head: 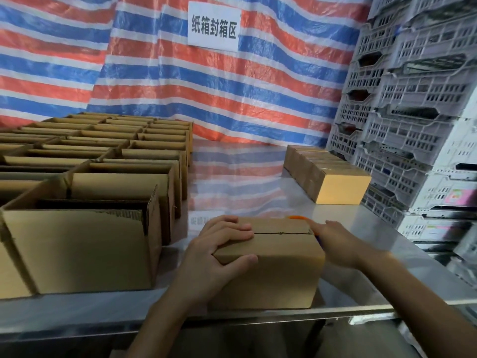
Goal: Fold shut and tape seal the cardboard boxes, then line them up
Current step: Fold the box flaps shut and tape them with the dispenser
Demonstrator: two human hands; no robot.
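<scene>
A small brown box (271, 270) sits on the shiny metal table (374, 228), close to the near edge and right in front of the person. Its 2 top flaps are folded down. They meet in a dark line (281, 233) across the top.

The left hand (222, 251) holds the left end of the box. Its arm comes up from the bottom of the view. The fingers lie close together on the top, with their tips beside the dark line. The thumb bends across the front side, so the hand pinches the top front edge.

The right hand (338, 244) is at the right end of the box, and its arm comes in from the lower right. The back of the hand faces up. 1 finger reaches along the top right edge toward the line. The other fingers are hidden, so I cannot tell if they are curled or holding anything. An orange bit (296, 217) shows behind the box top, but too little of it shows to say what it is.

On the left, many open boxes (77, 249) stand in rows with their flaps up. The nearest one is just beside the left hand. Far on the right, a row of shut boxes (330, 177) sits side by side, touching, next to stacked white crates (413, 125). Behind it all hangs a striped tarp (206, 86) with a white sign (214, 25).
</scene>
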